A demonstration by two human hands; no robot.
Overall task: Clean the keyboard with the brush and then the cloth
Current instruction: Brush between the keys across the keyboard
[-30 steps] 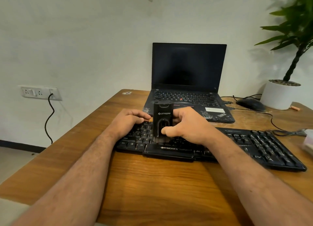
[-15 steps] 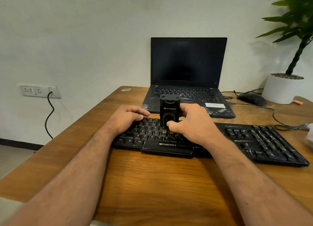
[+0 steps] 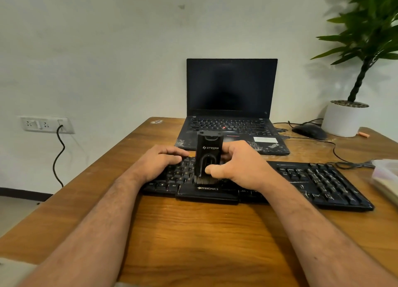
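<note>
Black brush (image 3: 208, 157), bristles on keyboard (image 3: 323, 181)

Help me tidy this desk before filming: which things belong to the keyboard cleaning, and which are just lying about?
In use:
- keyboard, steadied by the left hand
- black brush, gripped upright by the right hand, bristles on the keys

Lying about:
- laptop, open, screen dark
- mouse
- potted plant
- pale stack at the right edge, perhaps cloths; cannot tell

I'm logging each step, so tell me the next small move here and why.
Probably sweep the brush sideways along the keyboard. The right hand holds it upright, bristles on the keys near the spacebar; the left hand rests on the left keys, steadying it. The right-side keys lie beyond the bristles.
</note>
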